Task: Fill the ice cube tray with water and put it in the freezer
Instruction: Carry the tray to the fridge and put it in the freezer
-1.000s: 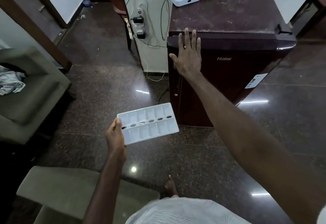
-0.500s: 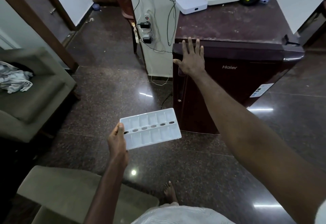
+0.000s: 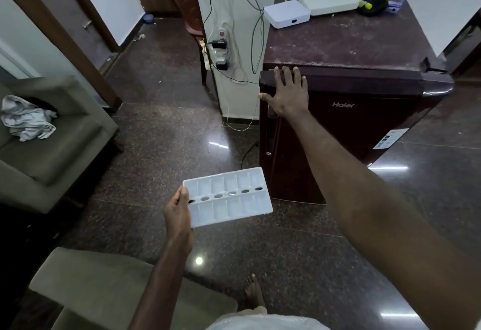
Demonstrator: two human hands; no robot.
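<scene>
A white plastic ice cube tray (image 3: 229,195), with two rows of cells and a line of oval holes down its middle, is held level by its left end in my left hand (image 3: 178,211). It hovers over the dark floor, just left of a small maroon fridge (image 3: 364,121). The fridge door is closed. My right hand (image 3: 286,93) lies flat on the door's top left corner, fingers spread and tips curled over the door's upper edge, thumb at its left side. I cannot tell whether the cells hold water.
White boxes (image 3: 286,13) and small items sit on the fridge top. A white pillar (image 3: 234,43) with plugs and dangling cables stands left of the fridge. A grey sofa (image 3: 52,142) with a cloth is at left, a cushion (image 3: 104,285) near my feet.
My right hand has slid up the fridge door until its fingertips hook over the upper edge. The tray has stayed level in my left hand as I came closer.
</scene>
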